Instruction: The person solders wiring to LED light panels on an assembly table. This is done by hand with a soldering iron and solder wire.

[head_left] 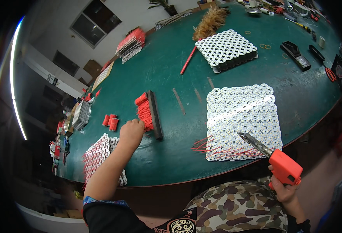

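Observation:
My left hand (131, 134) is closed in a pinch at the near end of a pile of red wires (144, 113); its fingertips are partly hidden. The wires lie against a dark bar (154, 115). In my right hand (285, 191) is a red soldering gun (285, 167), its metal barrel slanting up and left over a sheet of round white LED boards (241, 112). Red wires (217, 152) run along the near edge of that sheet, some sticking out past its left side.
Another board stack with red wires (97, 153) lies beneath my left forearm, near red wire bundles (111, 121). Farther back are a white board stack (227, 48), a feather duster (210, 23) and a black holder (295, 55). Red-handled scissors (329, 73) lie at the right.

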Available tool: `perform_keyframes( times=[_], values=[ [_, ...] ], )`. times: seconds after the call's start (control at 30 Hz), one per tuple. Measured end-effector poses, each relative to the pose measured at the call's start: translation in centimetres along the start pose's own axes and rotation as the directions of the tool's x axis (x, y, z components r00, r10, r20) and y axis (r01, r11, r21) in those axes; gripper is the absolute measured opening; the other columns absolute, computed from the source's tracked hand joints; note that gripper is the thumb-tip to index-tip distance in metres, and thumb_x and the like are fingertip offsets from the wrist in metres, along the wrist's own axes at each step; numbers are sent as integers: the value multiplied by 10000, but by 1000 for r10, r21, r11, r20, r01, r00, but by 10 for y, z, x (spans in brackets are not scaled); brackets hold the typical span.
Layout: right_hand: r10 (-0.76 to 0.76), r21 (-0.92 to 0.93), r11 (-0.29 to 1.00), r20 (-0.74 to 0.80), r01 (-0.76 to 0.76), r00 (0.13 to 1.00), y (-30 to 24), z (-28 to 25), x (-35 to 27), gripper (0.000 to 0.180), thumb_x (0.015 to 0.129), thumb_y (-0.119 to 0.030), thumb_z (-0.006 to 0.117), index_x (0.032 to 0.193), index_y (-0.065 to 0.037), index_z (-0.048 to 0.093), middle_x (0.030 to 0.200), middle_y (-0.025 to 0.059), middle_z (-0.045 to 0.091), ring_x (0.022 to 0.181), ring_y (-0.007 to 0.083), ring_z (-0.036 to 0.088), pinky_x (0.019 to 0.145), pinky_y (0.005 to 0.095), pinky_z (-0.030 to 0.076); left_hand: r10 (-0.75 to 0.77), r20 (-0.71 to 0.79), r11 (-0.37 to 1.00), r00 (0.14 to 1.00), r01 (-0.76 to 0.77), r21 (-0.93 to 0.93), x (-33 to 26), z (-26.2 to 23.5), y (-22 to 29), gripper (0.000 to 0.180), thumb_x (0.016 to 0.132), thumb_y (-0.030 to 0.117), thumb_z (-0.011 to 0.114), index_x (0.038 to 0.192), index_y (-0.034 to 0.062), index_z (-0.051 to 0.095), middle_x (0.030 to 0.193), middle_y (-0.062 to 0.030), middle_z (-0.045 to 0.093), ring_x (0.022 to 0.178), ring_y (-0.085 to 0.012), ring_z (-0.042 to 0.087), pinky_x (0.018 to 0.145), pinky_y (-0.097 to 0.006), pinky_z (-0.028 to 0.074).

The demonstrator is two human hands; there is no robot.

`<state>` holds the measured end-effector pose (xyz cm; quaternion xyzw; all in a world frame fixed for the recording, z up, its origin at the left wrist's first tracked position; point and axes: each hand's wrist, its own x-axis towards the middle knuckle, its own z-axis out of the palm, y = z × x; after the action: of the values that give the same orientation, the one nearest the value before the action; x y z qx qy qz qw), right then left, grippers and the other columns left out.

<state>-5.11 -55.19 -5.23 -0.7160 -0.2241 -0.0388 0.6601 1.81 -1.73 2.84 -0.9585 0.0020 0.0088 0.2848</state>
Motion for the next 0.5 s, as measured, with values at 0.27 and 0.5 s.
perform_keyframes(
  times=[0.27, 0.5],
  values=[
    [-43, -61, 997, -26, 42, 999, 6, -4, -3, 338, 924, 9, 579, 1259, 56, 578, 1121, 125, 680, 718, 89, 601, 649, 266, 503, -7, -101, 998, 995, 2, -57, -2, -11, -8, 76, 842, 49, 576, 906, 66, 613, 917, -119, 676, 879, -309, 689, 736, -421, 570],
    [-38, -44, 998, -17, 37, 999, 5, -8, -2, 359, 932, -9, 590, 1284, 56, 562, 1143, 131, 674, 755, 87, 604, 672, 265, 503, 82, -189, 989, 979, -102, -102, -8, -9, 17, 87, 810, 51, 600, 890, 84, 588, 862, -96, 644, 817, -302, 674, 687, -430, 550]
  ],
)
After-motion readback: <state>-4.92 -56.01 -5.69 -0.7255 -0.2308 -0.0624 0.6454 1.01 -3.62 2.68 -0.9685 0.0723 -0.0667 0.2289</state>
